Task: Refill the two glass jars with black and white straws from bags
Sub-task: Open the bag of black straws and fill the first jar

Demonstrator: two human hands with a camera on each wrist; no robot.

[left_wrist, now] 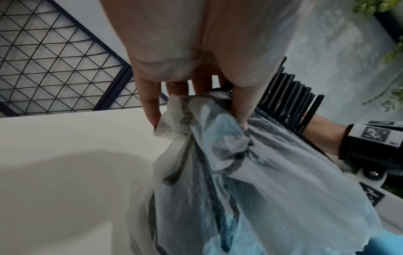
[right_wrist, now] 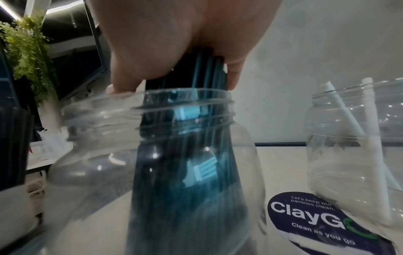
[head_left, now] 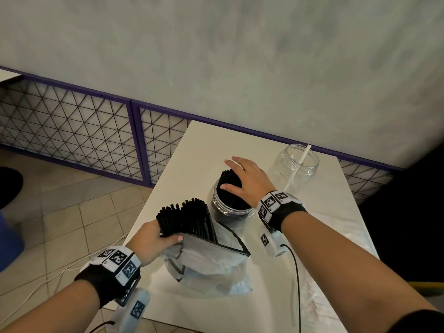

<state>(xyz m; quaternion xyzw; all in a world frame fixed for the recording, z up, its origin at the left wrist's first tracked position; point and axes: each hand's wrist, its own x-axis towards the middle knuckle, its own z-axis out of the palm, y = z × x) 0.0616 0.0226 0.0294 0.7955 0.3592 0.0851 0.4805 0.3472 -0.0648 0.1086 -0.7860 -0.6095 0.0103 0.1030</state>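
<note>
My left hand [head_left: 156, 239] grips the mouth of a translucent plastic bag [head_left: 211, 260] at the table's left side, thumb over its dark-edged rim. A bundle of black straws [head_left: 185, 217] sticks up out of the bag beside my fingers [left_wrist: 196, 86]; the bag [left_wrist: 240, 172] hangs crumpled below them. My right hand [head_left: 245, 179] lies over the tops of more black straws [head_left: 228, 179] standing in a clear jar [head_left: 216, 203], fingers spread and fairly straight. In the right wrist view the palm [right_wrist: 174, 43] presses on those straws [right_wrist: 185, 155]. A second jar [head_left: 302, 169] behind holds a white straw [head_left: 299, 164].
The white table [head_left: 192, 152] drops off at its left edge to a tiled floor. A purple mesh fence [head_left: 72, 126] runs behind. Thin clear plastic [head_left: 324, 272] lies on the table's right part, crossed by a black cable [head_left: 296, 284]. A round sticker [right_wrist: 305, 215] lies between the jars.
</note>
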